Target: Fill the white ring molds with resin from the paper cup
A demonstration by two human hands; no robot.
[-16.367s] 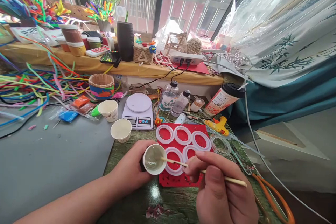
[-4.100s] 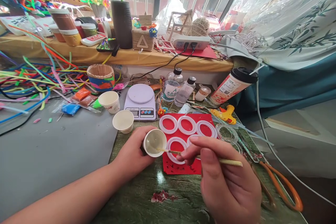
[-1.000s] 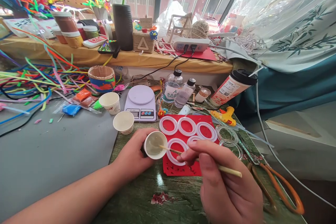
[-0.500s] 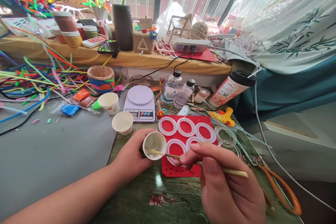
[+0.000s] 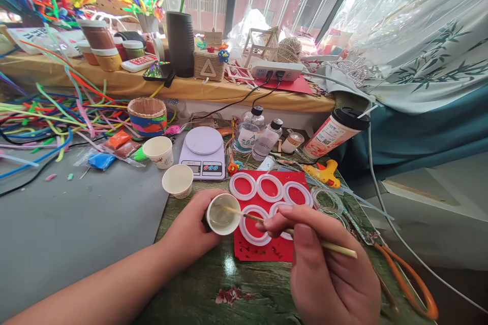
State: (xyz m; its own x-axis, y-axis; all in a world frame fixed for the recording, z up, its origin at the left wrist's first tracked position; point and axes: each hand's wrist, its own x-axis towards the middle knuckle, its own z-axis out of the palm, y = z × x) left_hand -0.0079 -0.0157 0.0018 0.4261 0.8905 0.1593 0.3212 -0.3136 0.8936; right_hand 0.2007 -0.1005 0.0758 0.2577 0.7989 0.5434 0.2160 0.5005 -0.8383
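White paper cup [image 5: 223,232]: left hand [image 5: 193,219] is encircling.
Tan wooden stick [image 5: 340,249]: right hand [image 5: 330,264] is pinching, ideally stirring slowly.

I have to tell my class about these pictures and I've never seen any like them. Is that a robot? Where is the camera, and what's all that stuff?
No robot here, just a person's two bare hands! The camera is worn on the person's head, looking forward and down, so you see roughly what they would see. The left hand holds a paper cup with some see-through liquid in it. The right hand holds a thin stick, and its tip reaches inside the cup. On the table, pale rings lie on a red sheet. Behind them stand two capped bottles, with a kitchen scale to their left.
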